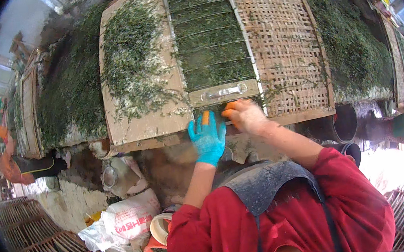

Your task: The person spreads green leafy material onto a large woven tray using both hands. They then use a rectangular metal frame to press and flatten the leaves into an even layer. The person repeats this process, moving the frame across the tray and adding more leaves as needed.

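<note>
My left hand (207, 138) wears a teal glove with an orange finger sleeve on one finger. Its fingers are spread over the near end of a long frame (248, 44) strung with cross wires, and nothing shows in its grasp. My right hand (248, 117), in orange finger covers, curls at the frame's near right corner. Motion blurs it, and whatever may be between its fingertips is hidden. Just beyond both hands lies a wooden end block (198, 98) with a shiny handle (225, 91). Dark green leafy material (210, 38) shows beneath the wires.
A pale board (134, 128) on the left bears leafy material (134, 39) and white bits. To the right is a woven slatted panel (282, 40). A white sack (133, 215), a bucket (160, 229) and metal racks (70, 251) stand behind me. Other people (15, 164) work at both sides.
</note>
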### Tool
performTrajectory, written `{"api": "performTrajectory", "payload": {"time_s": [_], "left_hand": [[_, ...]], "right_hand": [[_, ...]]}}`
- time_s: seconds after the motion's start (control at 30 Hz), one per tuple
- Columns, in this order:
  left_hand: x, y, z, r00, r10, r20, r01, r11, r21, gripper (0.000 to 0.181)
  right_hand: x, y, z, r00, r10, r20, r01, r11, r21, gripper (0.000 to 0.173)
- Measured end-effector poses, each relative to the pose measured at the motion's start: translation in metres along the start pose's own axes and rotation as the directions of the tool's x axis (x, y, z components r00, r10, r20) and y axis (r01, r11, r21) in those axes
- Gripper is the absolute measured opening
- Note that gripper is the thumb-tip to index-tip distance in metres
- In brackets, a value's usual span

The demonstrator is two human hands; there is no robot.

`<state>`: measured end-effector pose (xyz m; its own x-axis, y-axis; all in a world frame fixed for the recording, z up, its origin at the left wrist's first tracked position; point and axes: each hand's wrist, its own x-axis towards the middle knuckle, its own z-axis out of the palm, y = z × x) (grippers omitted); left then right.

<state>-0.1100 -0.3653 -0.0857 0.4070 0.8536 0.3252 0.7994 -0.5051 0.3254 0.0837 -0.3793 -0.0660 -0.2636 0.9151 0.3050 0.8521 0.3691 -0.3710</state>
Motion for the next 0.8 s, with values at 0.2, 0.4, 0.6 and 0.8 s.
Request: {"api": "performTrajectory", "payload": {"time_s": [0.2,0.4,0.6,0.8], "left_hand": [[-0.001,0.043,0.008,0.957,0.290,0.023,-0.285,0.948,-0.139,0.072],[0.022,0.092,0.051,0.906,0.333,0.261,-0.275,0.932,-0.234,0.081],[0.027,0.098,0.060,0.864,0.279,0.418,-0.242,0.960,-0.142,0.068],[0.025,0.100,0.038,0.942,0.230,0.246,-0.182,0.962,-0.202,0.055]], "right_hand": [[-0.048,0.041,-0.067,0.980,0.179,-0.092,-0.189,0.975,-0.114,0.035],[-0.055,0.059,-0.066,0.968,0.237,-0.082,-0.244,0.966,-0.082,0.041],[-0.016,0.031,-0.056,0.852,0.428,0.302,-0.420,0.902,-0.095,0.018],[-0.024,0.032,-0.063,0.955,0.282,-0.090,-0.266,0.951,0.157,0.040]]}}
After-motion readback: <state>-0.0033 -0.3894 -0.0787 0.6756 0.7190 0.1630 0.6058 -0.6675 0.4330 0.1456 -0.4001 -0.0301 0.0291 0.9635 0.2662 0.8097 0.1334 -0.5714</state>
